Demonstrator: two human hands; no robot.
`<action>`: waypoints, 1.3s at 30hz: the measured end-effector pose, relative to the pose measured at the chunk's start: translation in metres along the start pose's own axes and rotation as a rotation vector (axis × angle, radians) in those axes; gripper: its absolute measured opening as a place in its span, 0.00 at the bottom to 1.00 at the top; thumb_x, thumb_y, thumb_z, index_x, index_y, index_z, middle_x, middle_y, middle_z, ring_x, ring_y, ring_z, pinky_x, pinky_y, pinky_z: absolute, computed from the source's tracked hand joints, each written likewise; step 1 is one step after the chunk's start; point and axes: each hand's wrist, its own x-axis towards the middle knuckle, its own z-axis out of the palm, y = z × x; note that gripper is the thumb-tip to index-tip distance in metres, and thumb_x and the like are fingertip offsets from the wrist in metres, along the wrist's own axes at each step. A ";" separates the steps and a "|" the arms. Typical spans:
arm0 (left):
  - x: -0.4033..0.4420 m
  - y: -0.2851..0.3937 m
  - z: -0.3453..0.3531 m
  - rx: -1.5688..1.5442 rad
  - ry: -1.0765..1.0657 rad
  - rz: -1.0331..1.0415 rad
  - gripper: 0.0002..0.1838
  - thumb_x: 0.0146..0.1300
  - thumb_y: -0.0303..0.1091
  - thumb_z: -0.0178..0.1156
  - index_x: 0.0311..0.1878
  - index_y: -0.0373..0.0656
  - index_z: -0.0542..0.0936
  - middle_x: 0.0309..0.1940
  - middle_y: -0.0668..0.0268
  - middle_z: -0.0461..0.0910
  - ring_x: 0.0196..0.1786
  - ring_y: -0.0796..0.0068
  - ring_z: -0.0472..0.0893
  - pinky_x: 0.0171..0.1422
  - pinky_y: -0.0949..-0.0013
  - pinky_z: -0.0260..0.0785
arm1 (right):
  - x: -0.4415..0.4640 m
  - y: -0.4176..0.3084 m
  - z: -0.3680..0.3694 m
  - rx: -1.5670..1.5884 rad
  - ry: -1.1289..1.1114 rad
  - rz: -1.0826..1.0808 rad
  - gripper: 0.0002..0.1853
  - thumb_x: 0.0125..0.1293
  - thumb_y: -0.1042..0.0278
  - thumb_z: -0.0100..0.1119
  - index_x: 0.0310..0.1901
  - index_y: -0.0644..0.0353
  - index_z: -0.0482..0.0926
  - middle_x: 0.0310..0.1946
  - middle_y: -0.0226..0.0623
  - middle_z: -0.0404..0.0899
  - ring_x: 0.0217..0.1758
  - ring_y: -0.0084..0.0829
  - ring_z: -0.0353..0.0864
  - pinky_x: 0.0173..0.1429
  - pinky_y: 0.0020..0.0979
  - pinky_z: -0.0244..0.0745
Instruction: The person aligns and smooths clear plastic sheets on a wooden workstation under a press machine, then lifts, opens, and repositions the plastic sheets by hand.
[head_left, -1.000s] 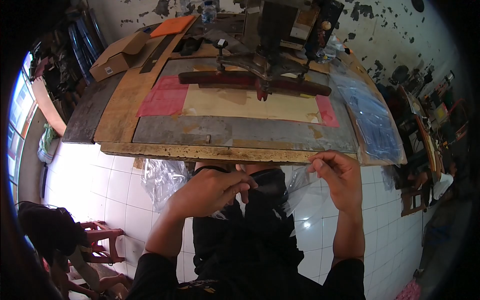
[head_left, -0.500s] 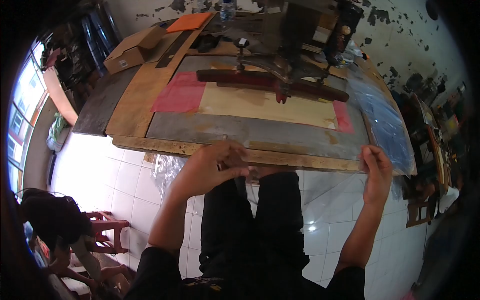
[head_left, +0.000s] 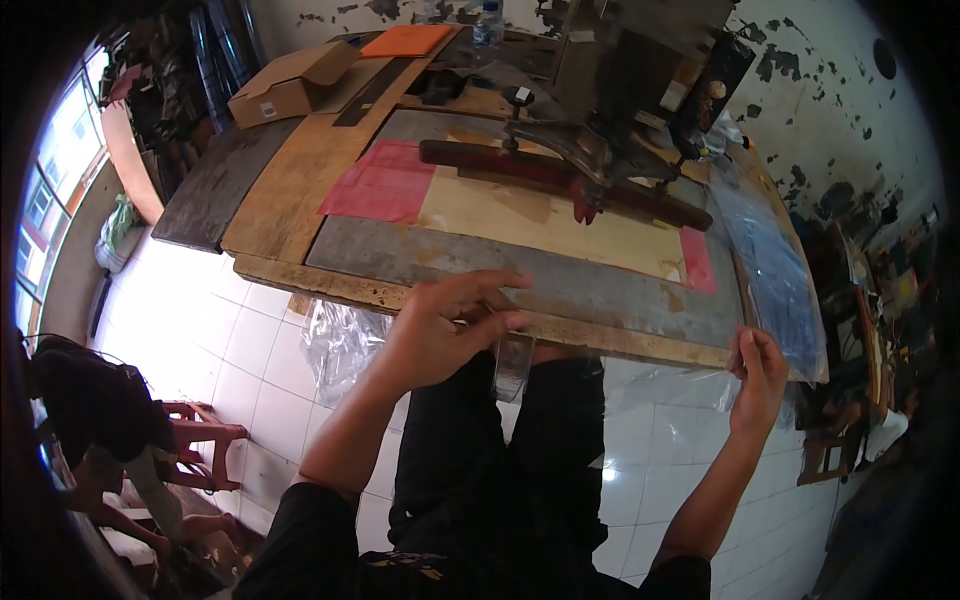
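My left hand (head_left: 450, 330) is over the near wooden edge of the table (head_left: 290, 281), its index finger and thumb stretched out and apart. A small see-through piece (head_left: 513, 368) shows just below its thumb; I cannot tell whether the hand touches it. At the table's right front corner my right hand (head_left: 758, 378) is closed in a pinch. Thin clear plastic sheet (head_left: 690, 385) hangs beside and below those fingers, its edge apparently between them. Beyond my hands, a cream board (head_left: 570, 238) with pink ends (head_left: 378, 180) lies on the grey plate (head_left: 400, 245).
A dark press-like machine with a red-brown bar (head_left: 640, 203) stands over the board. Blue-tinted plastic sheets (head_left: 775, 280) lie at the right. A cardboard box (head_left: 290, 85) and an orange item (head_left: 406, 41) sit far left. Another person (head_left: 90, 410) is low left by a red stool (head_left: 205, 440).
My left hand's fingers have spread and stretched forward. My right hand stays pinched at the corner. The view has shifted slightly, and the see-through piece under my left hand shows more clearly.
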 end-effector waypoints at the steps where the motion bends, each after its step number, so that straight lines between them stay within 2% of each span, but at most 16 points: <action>1: -0.001 0.003 0.002 -0.010 -0.016 -0.004 0.26 0.71 0.20 0.70 0.71 0.36 0.79 0.43 0.58 0.92 0.42 0.71 0.92 0.49 0.69 0.85 | 0.000 0.002 0.000 0.028 0.008 -0.009 0.13 0.77 0.61 0.70 0.48 0.65 0.88 0.32 0.27 0.82 0.32 0.17 0.71 0.38 0.24 0.63; 5: -0.002 0.002 0.004 0.054 -0.106 0.037 0.27 0.68 0.24 0.74 0.71 0.38 0.81 0.43 0.59 0.92 0.42 0.73 0.92 0.48 0.70 0.84 | 0.003 0.009 -0.005 0.071 0.046 0.006 0.13 0.77 0.60 0.70 0.48 0.64 0.88 0.32 0.26 0.82 0.32 0.16 0.71 0.38 0.23 0.63; 8: -0.003 -0.008 0.008 0.021 -0.059 0.107 0.27 0.67 0.25 0.76 0.69 0.40 0.83 0.42 0.59 0.92 0.43 0.73 0.92 0.48 0.71 0.84 | 0.004 0.010 -0.008 0.089 0.027 0.003 0.13 0.77 0.60 0.70 0.48 0.64 0.88 0.32 0.26 0.82 0.31 0.15 0.70 0.38 0.23 0.63; 12: -0.004 -0.009 0.007 -0.002 -0.049 0.088 0.25 0.67 0.24 0.76 0.67 0.40 0.85 0.41 0.60 0.92 0.43 0.72 0.92 0.47 0.70 0.85 | 0.003 0.008 -0.009 0.080 0.001 -0.011 0.13 0.77 0.60 0.70 0.48 0.63 0.88 0.33 0.25 0.83 0.31 0.15 0.70 0.38 0.23 0.62; 14: -0.004 -0.007 0.006 0.024 -0.045 0.006 0.21 0.68 0.25 0.75 0.64 0.38 0.86 0.42 0.58 0.92 0.44 0.72 0.93 0.47 0.69 0.86 | 0.003 0.007 -0.010 0.079 -0.023 -0.010 0.13 0.77 0.60 0.70 0.48 0.63 0.88 0.33 0.25 0.83 0.31 0.14 0.69 0.38 0.22 0.62; 18: -0.005 -0.016 0.008 0.063 -0.037 0.017 0.19 0.68 0.24 0.75 0.62 0.36 0.85 0.43 0.57 0.92 0.45 0.70 0.93 0.49 0.68 0.87 | 0.003 0.007 -0.010 0.084 -0.015 -0.008 0.13 0.77 0.60 0.70 0.48 0.63 0.88 0.33 0.24 0.83 0.31 0.14 0.69 0.38 0.22 0.62; 20: -0.004 -0.018 0.011 0.009 -0.048 0.090 0.18 0.69 0.24 0.74 0.60 0.34 0.85 0.44 0.56 0.92 0.47 0.69 0.93 0.51 0.67 0.86 | 0.002 0.007 -0.010 0.070 0.000 -0.031 0.14 0.77 0.59 0.70 0.48 0.63 0.88 0.33 0.24 0.84 0.32 0.13 0.69 0.38 0.21 0.61; 23: -0.005 -0.021 0.013 -0.001 -0.032 0.074 0.18 0.71 0.26 0.72 0.63 0.40 0.86 0.43 0.60 0.94 0.46 0.73 0.93 0.54 0.69 0.85 | 0.002 0.006 -0.010 0.062 0.026 -0.023 0.14 0.77 0.58 0.70 0.48 0.63 0.88 0.32 0.23 0.84 0.32 0.13 0.69 0.38 0.21 0.61; 27: -0.006 -0.023 0.013 0.016 -0.030 0.106 0.19 0.72 0.27 0.72 0.64 0.40 0.86 0.43 0.60 0.94 0.46 0.73 0.93 0.53 0.69 0.85 | 0.002 0.006 -0.011 0.074 0.018 -0.034 0.14 0.77 0.57 0.70 0.48 0.62 0.88 0.32 0.23 0.83 0.32 0.12 0.69 0.38 0.21 0.61; 29: -0.006 -0.021 0.012 0.059 -0.037 0.123 0.17 0.73 0.24 0.69 0.63 0.35 0.85 0.47 0.55 0.93 0.48 0.68 0.93 0.54 0.67 0.87 | 0.002 0.006 -0.011 0.094 0.014 -0.030 0.14 0.77 0.57 0.70 0.48 0.63 0.88 0.32 0.23 0.84 0.31 0.12 0.69 0.38 0.21 0.61; 35: -0.006 -0.022 0.013 -0.006 -0.012 0.105 0.15 0.73 0.24 0.69 0.60 0.33 0.87 0.45 0.54 0.92 0.44 0.69 0.94 0.46 0.70 0.88 | 0.002 0.006 -0.013 0.113 -0.023 -0.026 0.14 0.77 0.58 0.70 0.48 0.63 0.88 0.33 0.24 0.84 0.31 0.13 0.69 0.38 0.21 0.62; 39: -0.005 -0.019 0.012 0.039 -0.005 0.137 0.14 0.73 0.23 0.69 0.60 0.31 0.87 0.44 0.54 0.92 0.42 0.70 0.94 0.46 0.70 0.89 | 0.002 0.005 -0.012 0.111 -0.021 -0.029 0.14 0.77 0.58 0.71 0.48 0.63 0.88 0.33 0.25 0.84 0.32 0.13 0.70 0.38 0.22 0.62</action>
